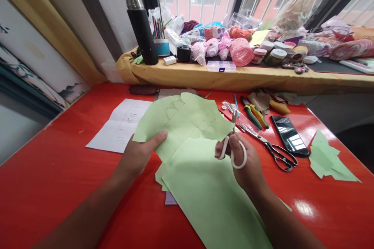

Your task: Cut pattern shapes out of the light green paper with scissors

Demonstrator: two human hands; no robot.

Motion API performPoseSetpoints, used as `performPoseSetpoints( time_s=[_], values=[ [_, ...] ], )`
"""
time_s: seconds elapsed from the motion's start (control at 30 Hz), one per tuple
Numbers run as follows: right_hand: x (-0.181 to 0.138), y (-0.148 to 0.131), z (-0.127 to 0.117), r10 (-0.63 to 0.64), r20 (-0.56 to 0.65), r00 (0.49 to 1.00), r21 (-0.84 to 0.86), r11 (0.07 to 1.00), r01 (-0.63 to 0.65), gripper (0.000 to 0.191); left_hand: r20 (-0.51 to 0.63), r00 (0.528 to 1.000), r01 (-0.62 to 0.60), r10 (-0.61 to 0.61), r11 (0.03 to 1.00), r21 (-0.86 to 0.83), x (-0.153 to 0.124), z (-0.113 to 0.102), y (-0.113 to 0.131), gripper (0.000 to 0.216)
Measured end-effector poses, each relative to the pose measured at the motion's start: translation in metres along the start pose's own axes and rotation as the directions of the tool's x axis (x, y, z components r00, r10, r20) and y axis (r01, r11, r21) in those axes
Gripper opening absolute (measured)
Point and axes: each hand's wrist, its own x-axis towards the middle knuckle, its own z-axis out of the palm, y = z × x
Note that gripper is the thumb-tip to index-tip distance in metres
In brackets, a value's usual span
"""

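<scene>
A light green paper sheet (187, 124) with curved cut edges and faint pencil lines is held up over the table. My left hand (143, 149) grips its lower left edge, the thumb on top and the other fingers hidden beneath. In my right hand (244, 155) are small white-handled scissors (239, 159), thumb and fingers through the loops. Their blades point up, at the paper's right tip; whether they touch it I cannot tell. Below lies a larger green sheet (210, 186), with a bit of purple paper (171, 198) showing under its left edge.
On the red table (52, 171) lie a white sheet with drawings (119, 124), large black-handled scissors (280, 155), pliers (254, 114), a phone (289, 134) and green paper scraps (330, 157). A black thermos (143, 33), jars (276, 56) and craft supplies crowd the window ledge (181, 72).
</scene>
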Motion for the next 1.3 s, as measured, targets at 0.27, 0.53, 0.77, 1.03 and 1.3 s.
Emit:
performPoseSetpoints(
  time_s=[0.27,0.53,0.77,1.03,1.3],
  values=[
    [0.003,-0.003,-0.004,0.078,-0.156,0.985,0.039,0.997,-0.073,0.050,0.108,0.987,0.107,-0.119,0.987,0.117,-0.003,-0.001,-0.003,0.051],
    [0.007,-0.004,-0.008,0.055,-0.130,0.990,0.056,0.997,-0.048,0.033,0.321,0.935,0.185,-0.152,0.980,-0.073,0.007,-0.018,-0.006,0.051],
    [0.006,-0.007,-0.010,0.125,0.044,0.991,0.084,0.988,-0.128,0.037,0.428,0.887,0.278,-0.173,0.940,-0.196,0.026,-0.041,0.018,0.083],
    [0.003,-0.004,-0.006,0.203,0.264,0.943,-0.010,0.978,-0.208,0.041,0.457,0.852,0.185,-0.256,0.963,0.194,0.019,-0.032,0.017,0.063],
    [0.003,0.002,-0.004,0.243,0.269,0.932,0.011,0.967,-0.255,0.044,0.490,0.833,0.166,-0.257,0.961,0.221,0.005,-0.024,0.024,0.021]
  ],
)
